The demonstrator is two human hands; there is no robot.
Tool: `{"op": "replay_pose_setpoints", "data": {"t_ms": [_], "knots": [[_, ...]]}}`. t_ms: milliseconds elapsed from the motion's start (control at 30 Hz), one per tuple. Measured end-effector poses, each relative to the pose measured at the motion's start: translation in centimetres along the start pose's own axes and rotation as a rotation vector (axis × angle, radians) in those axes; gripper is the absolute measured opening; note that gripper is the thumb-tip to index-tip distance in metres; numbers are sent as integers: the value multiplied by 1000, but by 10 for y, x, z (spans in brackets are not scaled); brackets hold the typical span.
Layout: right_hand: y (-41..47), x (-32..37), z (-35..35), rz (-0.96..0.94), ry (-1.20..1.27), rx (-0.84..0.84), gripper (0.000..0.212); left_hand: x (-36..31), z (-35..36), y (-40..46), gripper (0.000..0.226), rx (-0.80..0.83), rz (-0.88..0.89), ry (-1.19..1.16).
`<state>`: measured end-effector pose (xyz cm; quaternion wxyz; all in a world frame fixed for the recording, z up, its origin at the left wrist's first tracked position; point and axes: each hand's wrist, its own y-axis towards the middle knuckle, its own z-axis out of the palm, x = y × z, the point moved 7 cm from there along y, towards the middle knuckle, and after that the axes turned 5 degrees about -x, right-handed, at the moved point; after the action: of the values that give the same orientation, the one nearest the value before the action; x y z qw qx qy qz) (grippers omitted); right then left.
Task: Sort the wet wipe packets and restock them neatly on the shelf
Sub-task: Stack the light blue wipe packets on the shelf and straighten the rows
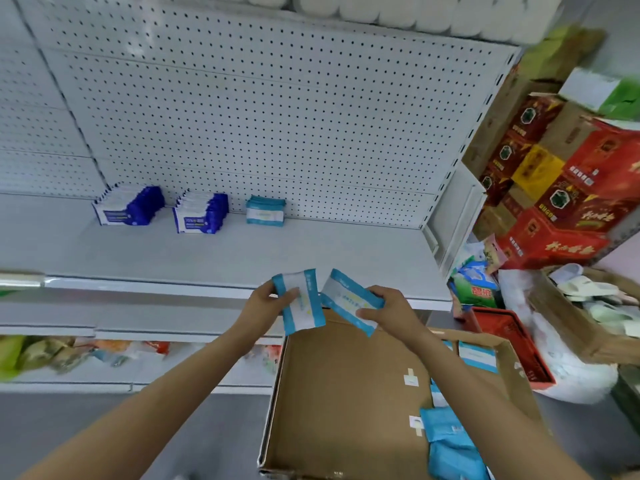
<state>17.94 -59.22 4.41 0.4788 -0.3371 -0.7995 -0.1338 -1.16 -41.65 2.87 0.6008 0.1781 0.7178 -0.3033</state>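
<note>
— Cardboard is seen nearest: an open carton below the arms, with a few light-blue packets lying at its right side. What is held above it?

— Two light-blue wet wipe packets. One packet is pinched by the left hand, thumb curled across its face; the other packet is gripped by the right hand, fingers wrapped over its right end. Both are held flat-side up, just in front of the shelf's front edge, probably so that the printing can be compared and lined up before placing.

— Where would they be put?

— A matching light-blue stack is stood against the pegboard back, so that spot is judged the likely target. Two rows of dark-blue packets are kept apart to its left, which suggests sorting by kind.

— Is room left for the reach?

— Bare shelf is seen in front of and to the right of the stack, as far as the right upright. Stacked red boxes and a red basket are kept beyond that edge, well apart from the path.
</note>
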Motion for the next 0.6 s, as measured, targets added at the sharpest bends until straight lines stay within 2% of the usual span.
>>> {"op": "replay_pose_setpoints", "data": {"t_ms": [67, 167, 333, 600], "knots": [[13, 13, 20, 3, 7, -58, 21, -3, -30, 16, 18, -34, 24, 86], [34, 32, 53, 7, 35, -139, 16, -3, -77, 40, 22, -31, 6, 84], [68, 59, 111, 85, 232, -216, 18, 1, -150, 73, 20, 82, -86, 24], [139, 81, 164, 137, 215, -276, 13, 13, -210, 124, 17, 82, -260, -49]]}}
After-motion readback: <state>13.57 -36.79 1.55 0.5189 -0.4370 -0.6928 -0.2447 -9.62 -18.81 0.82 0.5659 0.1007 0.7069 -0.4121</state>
